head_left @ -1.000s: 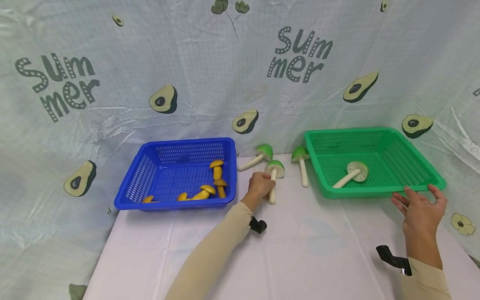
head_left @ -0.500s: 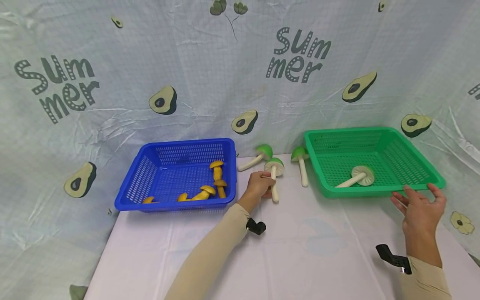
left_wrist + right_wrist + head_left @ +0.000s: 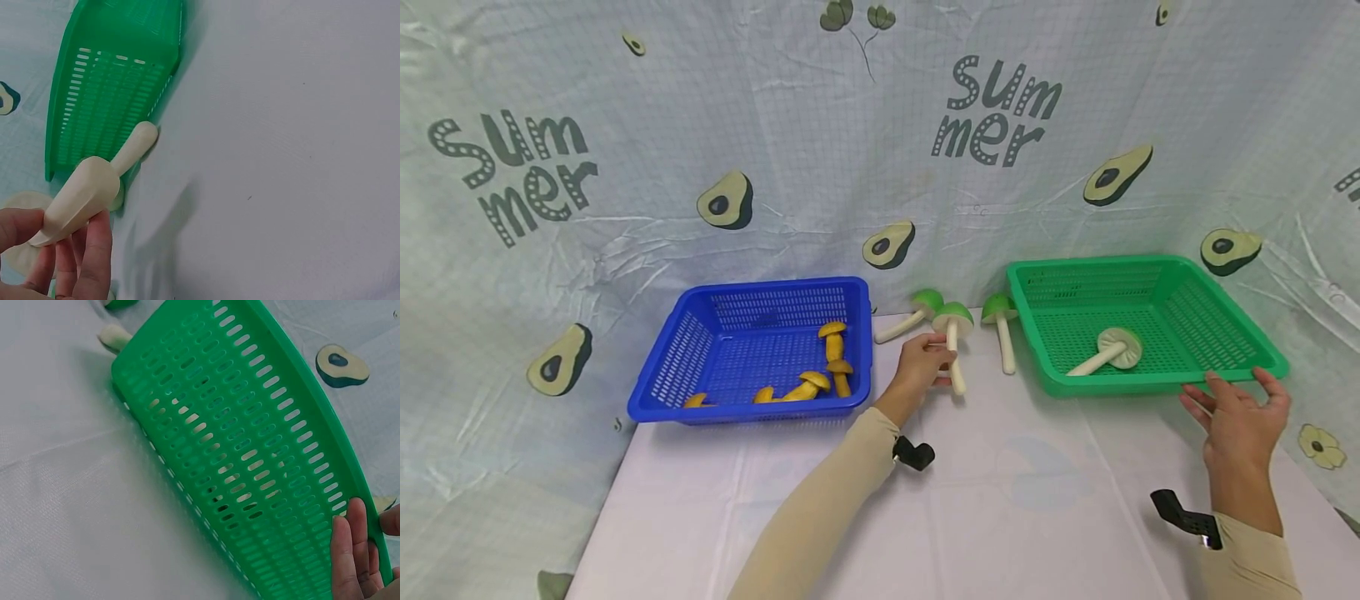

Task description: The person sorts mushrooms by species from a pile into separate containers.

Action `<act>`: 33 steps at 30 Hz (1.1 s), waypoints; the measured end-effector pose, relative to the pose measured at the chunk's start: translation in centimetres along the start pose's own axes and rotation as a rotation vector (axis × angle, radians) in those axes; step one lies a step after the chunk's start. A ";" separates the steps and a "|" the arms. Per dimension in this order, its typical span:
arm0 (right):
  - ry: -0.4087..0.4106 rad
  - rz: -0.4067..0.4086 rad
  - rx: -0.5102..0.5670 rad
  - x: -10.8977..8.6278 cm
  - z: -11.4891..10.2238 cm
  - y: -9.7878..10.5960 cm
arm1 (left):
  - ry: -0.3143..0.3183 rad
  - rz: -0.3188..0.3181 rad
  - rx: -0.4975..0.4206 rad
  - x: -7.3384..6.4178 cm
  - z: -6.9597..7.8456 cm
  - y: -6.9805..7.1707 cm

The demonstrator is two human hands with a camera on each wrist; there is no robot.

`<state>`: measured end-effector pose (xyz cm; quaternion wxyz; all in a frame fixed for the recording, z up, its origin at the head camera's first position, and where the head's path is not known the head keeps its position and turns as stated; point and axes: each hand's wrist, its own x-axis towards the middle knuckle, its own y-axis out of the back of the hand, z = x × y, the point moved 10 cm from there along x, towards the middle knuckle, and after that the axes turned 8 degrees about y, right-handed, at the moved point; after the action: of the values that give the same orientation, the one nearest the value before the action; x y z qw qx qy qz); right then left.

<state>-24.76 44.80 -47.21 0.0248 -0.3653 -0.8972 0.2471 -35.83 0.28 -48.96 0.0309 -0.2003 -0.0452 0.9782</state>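
Note:
My left hand (image 3: pixel 917 371) pinches the white stem of a green-capped toy mushroom (image 3: pixel 953 318) between thumb and fingers, cap up and away from me. In the left wrist view the stem (image 3: pixel 81 197) points toward the camera. Two similar mushrooms lie close by, one at the left (image 3: pixel 928 303) and one at the right (image 3: pixel 999 310) against the green basket. My right hand (image 3: pixel 1243 425) grips the front rim of that green basket (image 3: pixel 1120 385), thumb on one side and fingers on the other. Inside the basket lies one green-capped mushroom (image 3: pixel 1122 350), its pale underside showing.
A blue basket (image 3: pixel 775 283) stands to the left, with several yellow mushrooms (image 3: pixel 833 343) inside, some partly hidden by its front wall. A white cloth (image 3: pixel 1000 517) covers the table. Behind rises a printed curtain (image 3: pixel 812 150) with avocado pictures.
My left hand has raised the mushroom, whose cap has moved up and slightly right and now overlaps the left mushroom's cap. The mushroom in the green basket has shifted slightly. My right hand stays put.

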 end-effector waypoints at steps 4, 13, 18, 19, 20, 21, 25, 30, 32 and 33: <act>-0.003 0.003 -0.003 -0.1 0.0 0.1 | -0.012 -0.004 -0.013 -0.1 0.4 -0.2; -0.005 0.008 -0.017 0.0 0.0 0.1 | -0.010 -0.020 -0.042 -0.1 1.3 -1.0; -0.006 0.007 -0.027 0.0 0.1 0.1 | 0.000 -0.050 -0.074 -0.1 1.7 -1.8; -0.007 0.004 -0.028 0.0 0.1 0.1 | 0.001 -0.058 -0.075 -0.1 1.9 -2.0; -0.007 0.003 -0.028 0.0 0.1 0.1 | 0.001 -0.062 -0.079 -0.1 1.9 -2.1; -0.006 0.002 -0.027 0.0 0.1 0.1 | 0.002 -0.068 -0.081 -0.1 2.1 -2.3; -0.002 -0.001 -0.019 0.1 0.1 0.1 | -0.008 -0.082 -0.095 -0.1 2.5 -3.0; 0.002 -0.004 -0.011 0.2 0.1 0.1 | -0.023 -0.091 -0.110 0.0 3.1 -3.8; 0.003 -0.004 -0.001 0.2 0.1 0.0 | -0.023 -0.095 -0.116 -0.1 3.3 -4.0; 0.004 -0.003 0.004 0.2 0.0 0.0 | -0.024 -0.098 -0.117 -0.1 3.4 -4.2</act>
<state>-24.91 44.86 -47.26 0.0277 -0.3643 -0.8972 0.2482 -36.93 4.14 -45.43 0.0663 -0.1876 -0.1125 0.9735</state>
